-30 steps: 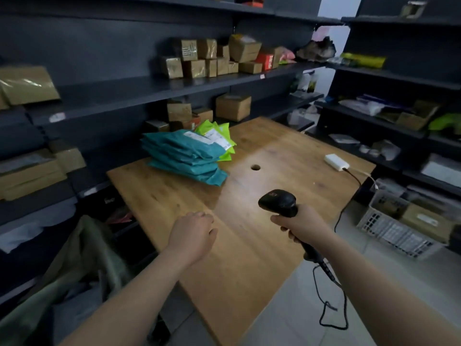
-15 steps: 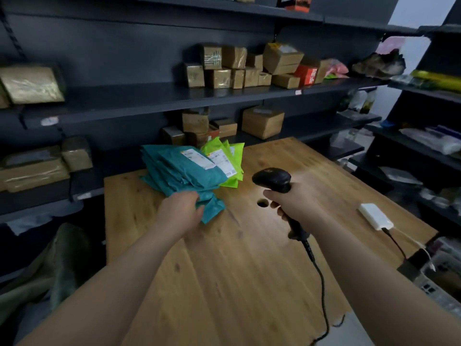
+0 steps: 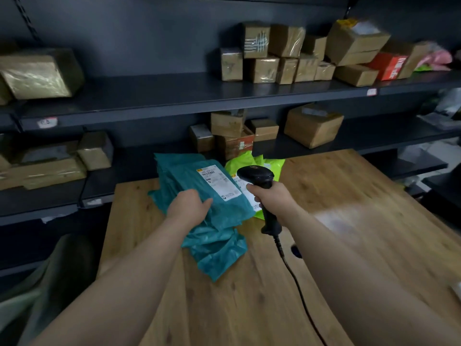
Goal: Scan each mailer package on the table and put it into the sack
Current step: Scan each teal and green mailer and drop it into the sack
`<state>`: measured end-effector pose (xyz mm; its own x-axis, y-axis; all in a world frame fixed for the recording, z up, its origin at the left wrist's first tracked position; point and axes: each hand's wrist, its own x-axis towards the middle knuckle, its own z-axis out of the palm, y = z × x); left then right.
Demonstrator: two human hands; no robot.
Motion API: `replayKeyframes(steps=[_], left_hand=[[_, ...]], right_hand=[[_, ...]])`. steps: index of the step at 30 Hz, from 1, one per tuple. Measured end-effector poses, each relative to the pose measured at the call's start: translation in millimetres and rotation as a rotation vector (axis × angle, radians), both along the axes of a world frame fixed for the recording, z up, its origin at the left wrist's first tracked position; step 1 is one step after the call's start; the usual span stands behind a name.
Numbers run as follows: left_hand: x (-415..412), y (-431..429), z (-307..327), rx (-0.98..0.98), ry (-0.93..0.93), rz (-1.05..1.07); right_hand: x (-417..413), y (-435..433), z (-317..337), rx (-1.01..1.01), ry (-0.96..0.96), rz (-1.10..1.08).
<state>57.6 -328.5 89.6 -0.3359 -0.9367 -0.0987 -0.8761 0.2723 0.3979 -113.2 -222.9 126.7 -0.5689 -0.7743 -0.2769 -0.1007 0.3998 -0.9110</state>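
**Scanner beside the label of the top mailer**

The left hand grips the top teal mailer at its near edge, thumb on top. This mailer lies on the stack of teal mailers at the far left of the wooden bench, its white label facing up. The right hand is closed around the handle of the black scanner, whose head is just beside the label, over the green mailers. The grey-green sack is at the left, below the bench edge. Cardboard boxes stand on the dark shelves behind
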Motion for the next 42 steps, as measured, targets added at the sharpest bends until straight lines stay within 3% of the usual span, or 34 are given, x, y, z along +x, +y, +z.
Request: replayKeyframes(steps=[5, 10, 24, 30, 35, 42], left_hand=[[-13, -11, -15, 0.013, 0.001, 0.137], [-24, -7, -20, 0.150, 0.089, 0.194], [5, 95, -20, 0.696, 0.856, 0.479], [18, 172, -28, 0.643, 1.034, 0.555], [22, 209, -48, 0.578, 0.927, 0.537], [12, 228, -63, 0.496, 0.960, 0.575]], right_hand=[[-8, -38, -30, 0.029, -0.154, 0.059], [-11, -46, -39, 0.041, -0.334, 0.149], [-25, 52, -36, 0.034, -0.323, 0.343], [-31, 114, -34, 0.086, -0.219, 0.421], [-30, 156, -24, 0.103, -0.206, 0.420], [-24, 180, -16, 0.125, -0.075, 0.457]])
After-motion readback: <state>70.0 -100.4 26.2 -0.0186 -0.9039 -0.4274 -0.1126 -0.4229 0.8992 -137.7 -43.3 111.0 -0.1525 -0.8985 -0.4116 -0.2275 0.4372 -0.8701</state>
